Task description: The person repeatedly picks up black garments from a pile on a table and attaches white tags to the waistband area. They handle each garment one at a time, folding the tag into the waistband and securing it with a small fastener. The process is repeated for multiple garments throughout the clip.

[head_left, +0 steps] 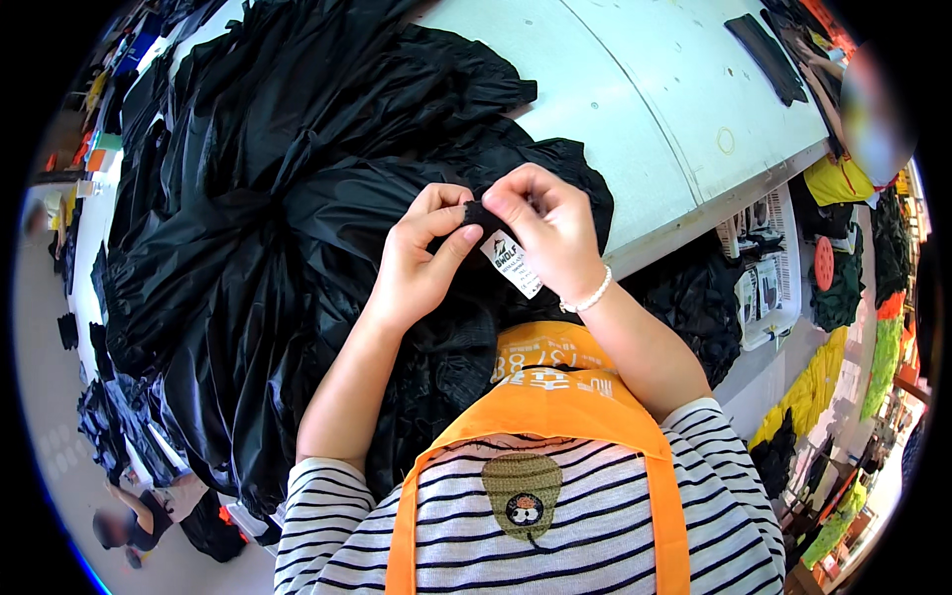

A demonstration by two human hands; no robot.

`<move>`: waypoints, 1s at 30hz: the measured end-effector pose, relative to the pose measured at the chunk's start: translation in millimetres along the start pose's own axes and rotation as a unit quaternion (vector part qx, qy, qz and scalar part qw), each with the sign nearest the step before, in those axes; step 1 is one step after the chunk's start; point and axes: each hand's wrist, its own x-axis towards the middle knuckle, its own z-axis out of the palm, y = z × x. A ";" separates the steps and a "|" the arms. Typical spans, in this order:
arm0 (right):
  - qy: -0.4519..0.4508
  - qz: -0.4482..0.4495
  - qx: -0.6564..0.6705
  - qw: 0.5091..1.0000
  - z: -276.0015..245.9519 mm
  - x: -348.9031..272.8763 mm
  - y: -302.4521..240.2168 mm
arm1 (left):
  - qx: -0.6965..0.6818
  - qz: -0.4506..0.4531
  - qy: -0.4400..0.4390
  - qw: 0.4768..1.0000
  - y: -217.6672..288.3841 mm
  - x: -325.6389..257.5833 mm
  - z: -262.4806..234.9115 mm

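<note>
Both hands meet over a large heap of thin black garments [248, 188]. Between finger and thumb, my left hand [415, 253] pinches a small edge of black garment fabric [480, 215]. My right hand [557, 228], with a beaded bracelet at the wrist, grips the same edge from the other side. Below the pinched edge hangs a white printed label [512, 266], beside the right palm. How the label joins the fabric is hidden by the fingers.
A pale worktable [635, 109] extends ahead, with folded dark cloth [766, 59] near its far right corner. Right of it stands a white plastic basket [772, 288]; yellow fabric [808, 387] lies lower. Other people are at the upper right and lower left [139, 516].
</note>
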 end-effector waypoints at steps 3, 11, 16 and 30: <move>0.048 0.125 0.122 0.983 -13.8 8.5 -13.4 | -0.027 -0.004 0.017 0.999 -8.1 -1.7 -3.5; -0.066 -0.073 -0.167 0.981 -10.4 8.1 -14.5 | 0.056 0.043 0.019 0.997 -12.8 -2.9 2.4; -0.015 -0.114 -0.189 0.975 -5.6 5.6 -6.0 | 0.055 0.039 0.025 0.997 -6.8 1.0 3.3; -0.125 0.003 -0.150 0.981 -38.6 -4.7 -20.8 | 0.004 0.022 0.072 0.997 -16.0 -2.2 5.3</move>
